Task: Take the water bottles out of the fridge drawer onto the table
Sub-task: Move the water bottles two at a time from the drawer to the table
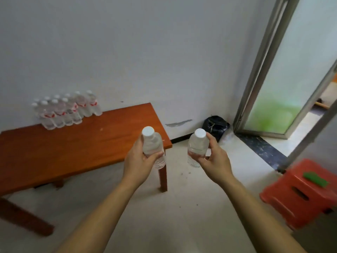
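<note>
My left hand (139, 162) grips a clear water bottle (151, 143) with a white cap, held upright over the near right corner of the wooden table (76, 148). My right hand (213, 157) holds a second clear bottle (197, 145) upright above the floor, to the right of the table. Several water bottles (65, 110) with white caps and red labels stand in rows at the table's far left, against the wall. The fridge drawer is out of view.
A black bag (216, 126) lies in the corner by the wall. A glass door with a metal frame (284, 73) stands open on the right. An orange plastic stool (299, 192) with a green object (315, 178) on it sits at the right.
</note>
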